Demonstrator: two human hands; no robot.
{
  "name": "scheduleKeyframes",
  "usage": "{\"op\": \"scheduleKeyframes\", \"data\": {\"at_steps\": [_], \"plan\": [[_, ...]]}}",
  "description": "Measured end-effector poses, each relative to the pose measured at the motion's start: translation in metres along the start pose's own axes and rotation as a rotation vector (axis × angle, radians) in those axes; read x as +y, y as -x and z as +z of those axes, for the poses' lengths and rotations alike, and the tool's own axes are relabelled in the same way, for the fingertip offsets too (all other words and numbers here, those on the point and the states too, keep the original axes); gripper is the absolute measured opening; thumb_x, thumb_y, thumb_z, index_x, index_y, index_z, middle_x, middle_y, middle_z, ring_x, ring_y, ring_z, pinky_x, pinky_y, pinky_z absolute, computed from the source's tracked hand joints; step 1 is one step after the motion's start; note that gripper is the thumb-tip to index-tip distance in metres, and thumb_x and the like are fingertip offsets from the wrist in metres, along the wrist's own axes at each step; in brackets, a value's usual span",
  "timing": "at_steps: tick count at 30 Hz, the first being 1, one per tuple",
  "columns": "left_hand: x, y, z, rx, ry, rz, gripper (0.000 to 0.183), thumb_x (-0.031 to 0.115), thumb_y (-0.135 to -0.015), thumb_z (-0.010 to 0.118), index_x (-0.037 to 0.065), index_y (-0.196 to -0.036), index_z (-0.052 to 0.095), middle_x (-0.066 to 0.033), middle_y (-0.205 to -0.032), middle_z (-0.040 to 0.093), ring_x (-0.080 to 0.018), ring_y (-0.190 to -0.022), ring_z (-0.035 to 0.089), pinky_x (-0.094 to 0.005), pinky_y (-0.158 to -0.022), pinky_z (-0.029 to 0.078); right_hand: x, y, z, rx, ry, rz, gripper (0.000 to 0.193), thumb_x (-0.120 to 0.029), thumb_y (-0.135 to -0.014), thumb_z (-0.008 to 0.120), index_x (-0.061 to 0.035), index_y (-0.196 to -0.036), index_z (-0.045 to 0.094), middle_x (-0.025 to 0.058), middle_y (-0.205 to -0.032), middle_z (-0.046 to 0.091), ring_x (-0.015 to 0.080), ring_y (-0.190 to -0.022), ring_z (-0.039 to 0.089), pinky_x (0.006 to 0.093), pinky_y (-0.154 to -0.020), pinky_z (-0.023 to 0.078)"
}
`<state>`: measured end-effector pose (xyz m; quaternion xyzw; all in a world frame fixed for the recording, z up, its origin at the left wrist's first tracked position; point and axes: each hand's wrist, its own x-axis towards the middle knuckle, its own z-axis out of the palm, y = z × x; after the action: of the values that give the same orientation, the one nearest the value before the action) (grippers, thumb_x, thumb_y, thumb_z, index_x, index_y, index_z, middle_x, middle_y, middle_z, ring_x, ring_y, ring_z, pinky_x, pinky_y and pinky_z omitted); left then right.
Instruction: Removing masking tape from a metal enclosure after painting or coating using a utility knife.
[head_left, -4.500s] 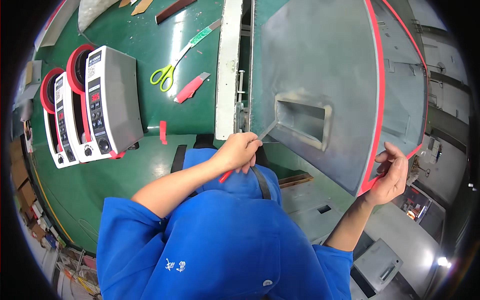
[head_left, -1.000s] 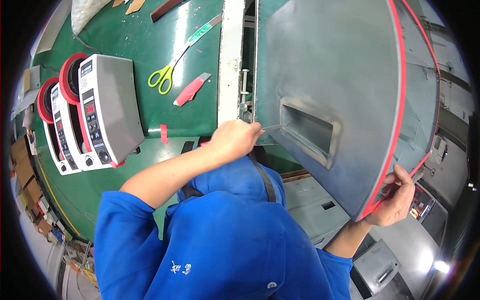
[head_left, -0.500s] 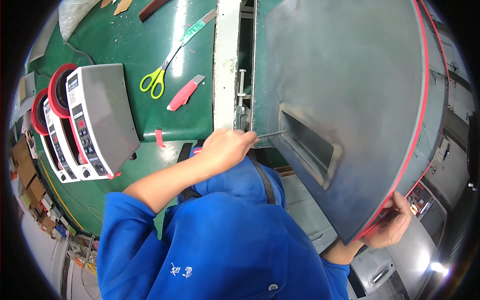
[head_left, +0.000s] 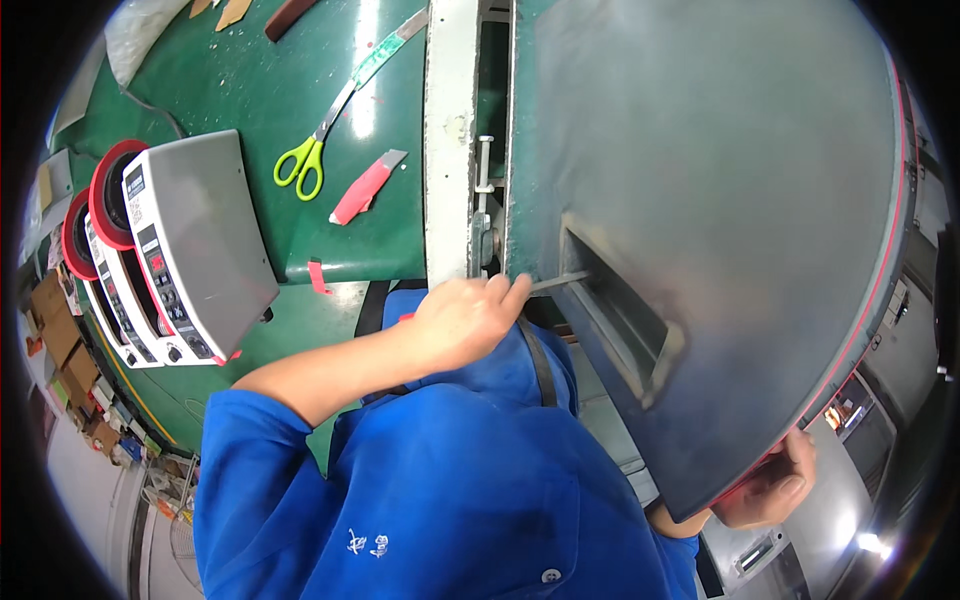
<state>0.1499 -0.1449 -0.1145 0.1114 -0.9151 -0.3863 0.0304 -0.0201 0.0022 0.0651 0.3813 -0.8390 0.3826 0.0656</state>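
A large dark grey metal panel (head_left: 720, 180) stands tilted in front of me, with red tape (head_left: 868, 310) along its far right edge. Near its left side is a rectangular opening with a raised frame (head_left: 612, 335) and brownish marks at the corners. My left hand (head_left: 470, 320) is closed around a slim grey rod-like tool (head_left: 556, 284); its tip reaches the upper left corner of the opening. A bit of red shows behind that hand, perhaps the tool's handle. My right hand (head_left: 772, 485) grips the panel's lower right edge, its fingers partly hidden.
On the green table (head_left: 370, 240) at left lie yellow-green scissors (head_left: 302, 165), a pink-wrapped blade (head_left: 366, 188) and a red tape strip (head_left: 318, 278). Two white tape dispensers (head_left: 205, 240) stand farther left. A pale metal rail (head_left: 450, 140) runs between table and panel.
The panel's taped edge has swung to the right and its lower corner has dropped, my right hand moving down with it. My left hand has shifted slightly right and down with the tool.
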Motion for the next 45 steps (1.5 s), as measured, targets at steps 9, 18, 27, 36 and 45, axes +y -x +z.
{"op": "scheduleKeyframes", "data": {"at_steps": [9, 18, 27, 36, 45], "plan": [[-0.006, 0.003, 0.003, -0.003, 0.084, -0.029, 0.044, 0.003, -0.062, 0.053, -0.001, -0.106, 0.048, -0.0085, -0.062, 0.044, -0.0229, -0.046, 0.051, -0.0337, -0.039, 0.042, -0.001, 0.0, 0.002, -0.015, 0.019, -0.021, 0.041, -0.03, -0.089, 0.028, 0.002, -0.095, 0.053, 0.0036, -0.055, 0.045, 0.0122, -0.058, 0.037, 0.0248, -0.056, 0.03], [-0.004, 0.003, -0.002, -0.047, 0.096, -0.04, 0.033, 0.004, -0.066, 0.05, -0.002, -0.098, 0.048, -0.0094, -0.06, 0.046, -0.0246, -0.05, 0.054, -0.0347, -0.04, 0.043, -0.001, -0.001, -0.003, -0.085, -0.021, -0.007, 0.042, -0.03, -0.088, 0.029, 0.0034, -0.094, 0.053, 0.0048, -0.057, 0.046, 0.0123, -0.058, 0.038, 0.0244, -0.055, 0.03], [-0.012, 0.009, -0.002, -0.122, 0.153, -0.111, 0.028, 0.004, -0.068, 0.049, -0.001, -0.096, 0.048, -0.0105, -0.063, 0.05, -0.0268, -0.052, 0.055, -0.0372, -0.043, 0.044, 0.003, 0.0, -0.001, -0.049, -0.013, -0.032, 0.04, -0.028, -0.088, 0.029, 0.0032, -0.092, 0.054, 0.0061, -0.061, 0.049, 0.0121, -0.056, 0.037, 0.0245, -0.055, 0.03], [-0.017, 0.004, 0.002, -0.088, 0.195, -0.164, 0.021, 0.006, -0.071, 0.051, 0.004, -0.092, 0.052, -0.0103, -0.063, 0.053, -0.0288, -0.054, 0.055, -0.0388, -0.044, 0.044, 0.0, 0.001, 0.006, 0.048, 0.032, -0.036, 0.04, -0.029, -0.088, 0.029, 0.0026, -0.089, 0.054, 0.006, -0.061, 0.049, 0.0114, -0.056, 0.037, 0.0236, -0.052, 0.03], [-0.024, 0.0, -0.002, -0.108, 0.381, -0.236, 0.012, 0.007, -0.074, 0.05, 0.004, -0.085, 0.055, -0.0139, -0.068, 0.057, -0.0334, -0.063, 0.056, -0.0436, -0.054, 0.044, 0.003, -0.001, -0.008, -0.129, -0.014, -0.042, 0.039, -0.027, -0.089, 0.028, 0.0037, -0.092, 0.052, 0.0083, -0.065, 0.051, 0.0117, -0.056, 0.038, 0.0233, -0.05, 0.029]]}}
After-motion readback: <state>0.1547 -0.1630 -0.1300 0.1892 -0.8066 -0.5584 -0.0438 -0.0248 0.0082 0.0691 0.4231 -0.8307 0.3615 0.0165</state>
